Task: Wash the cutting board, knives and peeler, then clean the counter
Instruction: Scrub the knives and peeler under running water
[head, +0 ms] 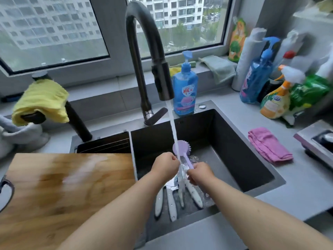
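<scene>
Presently right hand (pixel 199 173) grips lilac brush (pixel 182 147) under running water; left hand (pixel 164 164) curled, possibly pinching something. Knives (pixel 171 202) lie in sink (pixel 252 159); cutting board (pixel 63 192) left.

We find one partly legible marking: red Chinese characters on the front label of the blue pump bottle (pixel 185 87), standing at the back rim of the sink (pixel 259 170). They are too blurred to read. Labels on the bottles at the table's right back corner are illegible.
</scene>
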Available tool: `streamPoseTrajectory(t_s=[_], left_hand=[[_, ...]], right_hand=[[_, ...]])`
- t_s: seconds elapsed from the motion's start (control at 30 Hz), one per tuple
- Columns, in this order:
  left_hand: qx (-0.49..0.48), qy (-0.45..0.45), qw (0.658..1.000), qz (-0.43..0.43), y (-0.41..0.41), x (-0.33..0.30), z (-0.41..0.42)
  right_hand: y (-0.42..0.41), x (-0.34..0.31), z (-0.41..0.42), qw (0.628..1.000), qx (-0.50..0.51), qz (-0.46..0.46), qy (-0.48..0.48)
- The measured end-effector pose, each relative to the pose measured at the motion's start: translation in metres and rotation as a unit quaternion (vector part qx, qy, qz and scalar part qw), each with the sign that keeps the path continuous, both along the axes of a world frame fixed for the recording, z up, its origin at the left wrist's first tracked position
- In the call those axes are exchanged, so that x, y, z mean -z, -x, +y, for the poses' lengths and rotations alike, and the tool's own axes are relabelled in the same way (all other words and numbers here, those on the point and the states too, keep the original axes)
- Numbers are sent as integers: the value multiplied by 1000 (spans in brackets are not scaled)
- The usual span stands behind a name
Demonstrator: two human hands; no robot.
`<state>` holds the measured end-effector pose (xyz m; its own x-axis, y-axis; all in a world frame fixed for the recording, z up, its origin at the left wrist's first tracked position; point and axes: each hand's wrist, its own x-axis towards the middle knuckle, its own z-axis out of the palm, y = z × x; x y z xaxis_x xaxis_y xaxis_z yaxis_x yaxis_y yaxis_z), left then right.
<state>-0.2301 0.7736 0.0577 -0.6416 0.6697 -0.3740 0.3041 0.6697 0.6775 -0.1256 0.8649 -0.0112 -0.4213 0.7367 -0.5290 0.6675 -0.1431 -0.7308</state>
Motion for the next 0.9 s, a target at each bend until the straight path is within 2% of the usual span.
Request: streamPoseTrajectory(t_s=[0.07, 0.1, 0.13, 0.17, 0.2, 0.23, 0.3, 0.5, 0.6, 0.67, 0.8, 0.9], left_hand=[[-14, -37, 999, 8, -5, 10, 15], [-25, -56, 998, -34, -8, 13, 24], [-21, -60, 997, -37, -7, 15, 33], [3, -18, 1000, -16, -8, 24, 36], [-26, 11, 996, -87, -10, 31, 40], [-52, 21, 991, -120, -11, 41, 43], [-46, 45, 992, -111, -13, 55, 40], [-135, 119, 965, -190, -18, 90, 21], [-110, 160, 967, -164, -11, 110, 10], [-52, 211, 968, -126, -7, 119, 7], [56, 323, 944, -30, 0, 131, -1], [63, 367, 927, -36, 4, 142, -6]], right_hand=[[-11, 10, 15, 1000, 8, -15, 10], [-16, 13, 23, 1000, 8, -19, 12], [-19, 18, 30, 1000, 6, -26, 16], [-22, 21, 36, 999, 4, -26, 23], [-24, 26, 42, 999, 6, -22, 37], [-25, 30, 47, 998, 13, -15, 57], [-26, 40, 55, 995, 37, -2, 95], [-22, 63, 66, 985, 89, -5, 147], [-18, 71, 67, 983, 88, -6, 160], [-16, 71, 68, 984, 81, 2, 160], [-15, 75, 69, 988, 58, 14, 141], [-14, 78, 69, 990, 54, 17, 129]])
